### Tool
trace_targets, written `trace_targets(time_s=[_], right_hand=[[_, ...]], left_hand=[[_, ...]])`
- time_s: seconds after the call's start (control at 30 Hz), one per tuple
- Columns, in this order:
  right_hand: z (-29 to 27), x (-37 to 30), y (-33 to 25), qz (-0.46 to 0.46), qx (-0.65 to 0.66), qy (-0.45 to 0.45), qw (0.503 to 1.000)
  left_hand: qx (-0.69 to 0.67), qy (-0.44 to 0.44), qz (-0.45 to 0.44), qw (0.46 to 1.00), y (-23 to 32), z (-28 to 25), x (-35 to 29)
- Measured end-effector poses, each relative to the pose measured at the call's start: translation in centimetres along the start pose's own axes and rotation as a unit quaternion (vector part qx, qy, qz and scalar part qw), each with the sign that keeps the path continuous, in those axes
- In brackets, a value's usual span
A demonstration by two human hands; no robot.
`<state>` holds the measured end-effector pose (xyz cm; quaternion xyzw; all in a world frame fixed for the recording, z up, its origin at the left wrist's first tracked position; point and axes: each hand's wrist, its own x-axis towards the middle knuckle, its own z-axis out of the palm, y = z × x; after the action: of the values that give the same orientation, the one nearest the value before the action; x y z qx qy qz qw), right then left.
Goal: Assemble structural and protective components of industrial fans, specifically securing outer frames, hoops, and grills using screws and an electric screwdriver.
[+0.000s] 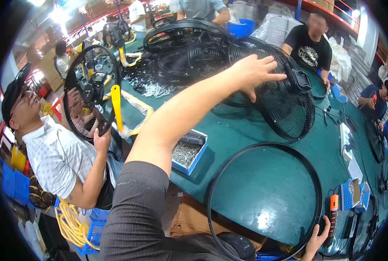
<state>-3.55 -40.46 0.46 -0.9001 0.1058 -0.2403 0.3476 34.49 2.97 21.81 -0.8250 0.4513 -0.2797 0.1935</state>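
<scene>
My left arm stretches across the green table. Its hand (pixel 255 75) is open with fingers spread over a black wire fan grille (pixel 289 119); whether the fingertips touch it I cannot tell. This grille leans at the near right of a pile of fan grilles (pixel 176 63) and carries a black bracket (pixel 302 81) on its face. Low on the right, my right hand (pixel 318 239) has its fingers closed at the edge of a large black hoop (pixel 320 187). The hoop reaches past the table's near edge toward my body.
An orange-handled power screwdriver (pixel 333 204) is beside my right hand, near small blue boxes (pixel 347 195). A blue-sided box of screws (pixel 187 158) sits under my left arm. Co-workers stand at left, behind and far right; the left one (pixel 65 152) holds a fan. Yellow tubing (pixel 117 108) is beside that fan.
</scene>
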Motion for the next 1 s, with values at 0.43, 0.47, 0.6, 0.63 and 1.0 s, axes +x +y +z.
trace_targets(time_s=[0.43, 0.47, 0.6, 0.63, 1.0], right_hand=[[0.0, -0.2, 0.0, 0.001, -0.025, 0.006, 1.0], [0.0, -0.2, 0.1, -0.01, -0.029, 0.005, 1.0], [0.2, 0.0, 0.6, -0.005, -0.032, 0.021, 0.999], [0.3, 0.1, 0.7, 0.003, -0.011, 0.019, 1.0], [0.6, 0.4, 0.4, 0.013, -0.022, 0.011, 1.0]], left_hand=[[-0.176, 0.129, -0.115, 0.969, 10.3, -3.1, -7.1], [-0.232, 0.133, -0.12, 0.956, 12.2, -3.9, -8.5], [-0.375, 0.126, -0.155, 0.905, 19.5, -6.4, -13.7], [-0.398, 0.12, -0.172, 0.893, 20.8, -6.3, -14.8], [-0.516, 0.071, -0.387, 0.761, 28.0, 0.0, -21.1]])
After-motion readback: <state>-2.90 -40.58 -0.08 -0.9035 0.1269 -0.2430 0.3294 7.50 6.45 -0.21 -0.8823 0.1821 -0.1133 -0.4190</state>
